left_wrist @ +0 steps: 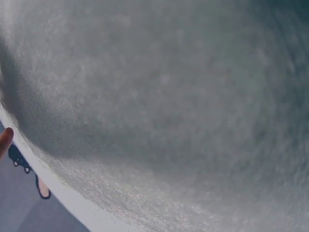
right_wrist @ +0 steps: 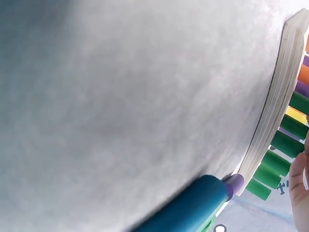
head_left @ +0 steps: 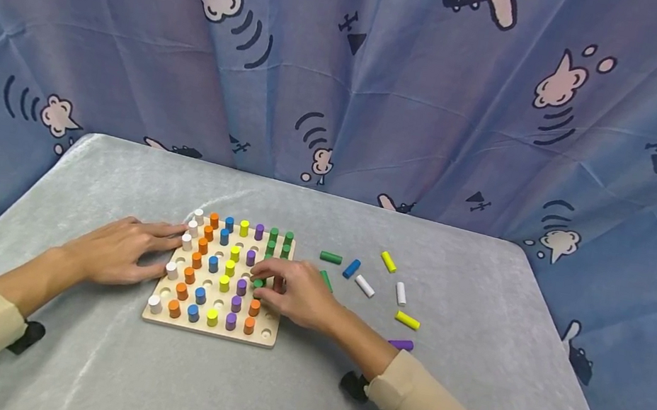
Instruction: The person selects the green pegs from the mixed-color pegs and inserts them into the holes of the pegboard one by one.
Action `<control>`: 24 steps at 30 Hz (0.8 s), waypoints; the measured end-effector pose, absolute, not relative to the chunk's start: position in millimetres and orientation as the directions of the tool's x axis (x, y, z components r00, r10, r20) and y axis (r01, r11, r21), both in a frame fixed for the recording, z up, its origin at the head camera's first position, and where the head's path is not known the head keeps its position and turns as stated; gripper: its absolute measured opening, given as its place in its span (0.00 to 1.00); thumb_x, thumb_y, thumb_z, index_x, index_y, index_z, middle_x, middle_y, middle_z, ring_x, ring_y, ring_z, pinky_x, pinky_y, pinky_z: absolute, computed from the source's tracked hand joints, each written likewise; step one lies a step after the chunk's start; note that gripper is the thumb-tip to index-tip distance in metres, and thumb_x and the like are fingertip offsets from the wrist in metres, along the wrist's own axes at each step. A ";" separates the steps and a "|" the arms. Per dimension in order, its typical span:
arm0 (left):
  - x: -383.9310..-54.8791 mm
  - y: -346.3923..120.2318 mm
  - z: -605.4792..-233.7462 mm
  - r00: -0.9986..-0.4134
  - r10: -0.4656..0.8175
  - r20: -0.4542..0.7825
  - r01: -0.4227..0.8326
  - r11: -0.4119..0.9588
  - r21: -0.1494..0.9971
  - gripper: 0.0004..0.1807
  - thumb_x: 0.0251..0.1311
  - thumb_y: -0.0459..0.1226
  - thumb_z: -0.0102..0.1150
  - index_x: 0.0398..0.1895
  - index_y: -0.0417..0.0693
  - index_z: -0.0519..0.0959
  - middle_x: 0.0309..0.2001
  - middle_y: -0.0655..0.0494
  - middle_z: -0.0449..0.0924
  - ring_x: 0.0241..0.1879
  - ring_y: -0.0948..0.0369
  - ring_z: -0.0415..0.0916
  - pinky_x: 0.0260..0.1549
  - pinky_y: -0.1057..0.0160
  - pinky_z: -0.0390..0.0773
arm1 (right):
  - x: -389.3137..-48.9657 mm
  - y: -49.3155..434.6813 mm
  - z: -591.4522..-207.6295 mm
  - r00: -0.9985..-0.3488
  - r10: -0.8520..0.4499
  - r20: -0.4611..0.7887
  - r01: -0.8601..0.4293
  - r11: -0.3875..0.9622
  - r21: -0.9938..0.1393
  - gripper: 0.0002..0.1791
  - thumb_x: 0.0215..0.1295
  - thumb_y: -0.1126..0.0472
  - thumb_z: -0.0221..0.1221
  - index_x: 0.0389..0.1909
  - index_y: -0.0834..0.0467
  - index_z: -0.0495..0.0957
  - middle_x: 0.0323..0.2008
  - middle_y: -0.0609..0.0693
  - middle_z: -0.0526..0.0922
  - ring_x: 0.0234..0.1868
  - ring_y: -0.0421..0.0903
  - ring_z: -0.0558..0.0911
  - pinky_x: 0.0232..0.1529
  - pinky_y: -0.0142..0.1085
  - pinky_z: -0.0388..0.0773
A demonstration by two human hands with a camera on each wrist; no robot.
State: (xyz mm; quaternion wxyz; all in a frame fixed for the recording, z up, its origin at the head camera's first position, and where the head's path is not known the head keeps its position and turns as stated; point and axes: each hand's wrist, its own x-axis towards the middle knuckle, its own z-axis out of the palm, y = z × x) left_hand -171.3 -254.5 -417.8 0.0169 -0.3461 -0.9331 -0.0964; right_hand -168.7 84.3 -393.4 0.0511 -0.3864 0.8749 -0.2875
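Note:
A wooden pegboard (head_left: 208, 331) lies on the table, holding columns of white, orange, blue, yellow, purple and green pegs. My left hand (head_left: 118, 250) rests at its left edge, fingers stretched out and touching the board beside the white pegs (head_left: 187, 241). Only one fingertip (left_wrist: 5, 140) shows in the left wrist view. Over the board's right side, my right hand (head_left: 304, 294) pinches a green peg (head_left: 259, 283) between thumb and index finger, just above two orange pegs (head_left: 254, 307). The right wrist view catches these fingers (right_wrist: 298, 179) beside a row of green pegs (right_wrist: 288, 143).
Loose pegs lie right of the board: green (head_left: 331, 258), blue (head_left: 351, 268), white (head_left: 364, 285), yellow (head_left: 408, 320) and purple (head_left: 401, 344). A blue peg (right_wrist: 186, 205) looms close in the right wrist view. A patterned curtain (head_left: 296, 85) hangs behind the grey table (head_left: 432, 408).

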 end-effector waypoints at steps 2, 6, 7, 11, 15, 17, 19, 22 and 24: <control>-171.3 -254.7 -417.9 -0.761 0.641 0.096 0.647 0.743 0.170 0.28 0.66 0.47 0.57 0.65 0.42 0.76 0.70 0.47 0.68 0.62 0.49 0.74 0.49 0.44 0.73 | -168.8 84.1 -393.4 -0.696 -0.706 0.132 -0.646 0.536 -0.544 0.15 0.63 0.60 0.68 0.50 0.55 0.83 0.42 0.42 0.88 0.29 0.35 0.74 0.29 0.28 0.71; -171.4 -255.2 -418.4 -0.760 0.642 0.101 0.649 0.742 0.169 0.28 0.66 0.47 0.57 0.65 0.42 0.76 0.70 0.47 0.69 0.61 0.49 0.75 0.49 0.44 0.73 | -168.8 86.2 -391.4 -0.694 -0.708 0.132 -0.635 0.515 -0.576 0.16 0.62 0.60 0.69 0.50 0.56 0.83 0.42 0.44 0.87 0.30 0.34 0.75 0.30 0.28 0.72; -171.6 -255.3 -418.7 -0.760 0.643 0.102 0.650 0.741 0.169 0.28 0.66 0.47 0.57 0.65 0.42 0.76 0.70 0.47 0.69 0.61 0.49 0.75 0.49 0.44 0.74 | -169.0 87.7 -390.4 -0.696 -0.705 0.135 -0.631 0.512 -0.583 0.16 0.62 0.60 0.69 0.50 0.57 0.83 0.42 0.44 0.87 0.30 0.34 0.75 0.31 0.28 0.72; -172.2 -255.2 -419.6 -0.758 0.644 0.105 0.652 0.740 0.168 0.28 0.66 0.47 0.57 0.65 0.42 0.76 0.70 0.47 0.69 0.62 0.49 0.74 0.49 0.44 0.73 | -170.6 99.9 -384.4 -0.714 -0.683 0.154 -0.613 0.503 -0.609 0.16 0.62 0.62 0.68 0.51 0.58 0.82 0.42 0.47 0.87 0.30 0.36 0.76 0.31 0.30 0.74; -172.5 -254.7 -419.9 -0.759 0.643 0.103 0.650 0.740 0.171 0.28 0.66 0.47 0.57 0.65 0.42 0.76 0.70 0.48 0.68 0.62 0.49 0.74 0.50 0.43 0.73 | -175.3 123.4 -381.1 -0.747 -0.646 0.161 -0.587 0.526 -0.615 0.16 0.63 0.64 0.67 0.52 0.60 0.82 0.42 0.49 0.88 0.31 0.37 0.77 0.33 0.35 0.77; -172.7 -254.5 -419.6 -0.760 0.642 0.100 0.649 0.741 0.172 0.28 0.66 0.47 0.57 0.65 0.42 0.76 0.70 0.48 0.68 0.63 0.49 0.73 0.50 0.43 0.73 | -178.2 138.1 -381.5 -0.767 -0.626 0.142 -0.562 0.549 -0.618 0.16 0.63 0.64 0.66 0.52 0.60 0.81 0.42 0.49 0.88 0.32 0.38 0.78 0.35 0.39 0.78; -172.8 -254.3 -419.2 -0.759 0.643 0.099 0.650 0.740 0.173 0.28 0.66 0.47 0.57 0.65 0.43 0.76 0.70 0.48 0.68 0.63 0.49 0.73 0.50 0.42 0.73 | -180.8 152.9 -382.7 -0.783 -0.610 0.120 -0.541 0.573 -0.615 0.16 0.63 0.65 0.66 0.52 0.61 0.81 0.42 0.49 0.88 0.33 0.38 0.78 0.38 0.42 0.78; -172.9 -254.5 -419.0 -0.756 0.647 0.102 0.654 0.737 0.168 0.28 0.66 0.46 0.57 0.65 0.42 0.76 0.70 0.48 0.68 0.62 0.49 0.74 0.50 0.42 0.73 | -183.4 173.2 -386.0 -0.800 -0.594 0.086 -0.515 0.606 -0.606 0.16 0.63 0.66 0.67 0.51 0.61 0.81 0.42 0.49 0.88 0.34 0.38 0.79 0.39 0.44 0.78; -172.7 -254.7 -419.1 -0.754 0.649 0.105 0.656 0.736 0.167 0.27 0.66 0.46 0.58 0.65 0.42 0.76 0.70 0.48 0.69 0.62 0.49 0.74 0.50 0.42 0.73 | -183.5 184.5 -387.9 -0.803 -0.591 0.068 -0.507 0.619 -0.600 0.16 0.62 0.66 0.67 0.51 0.60 0.81 0.42 0.48 0.88 0.36 0.39 0.80 0.39 0.44 0.78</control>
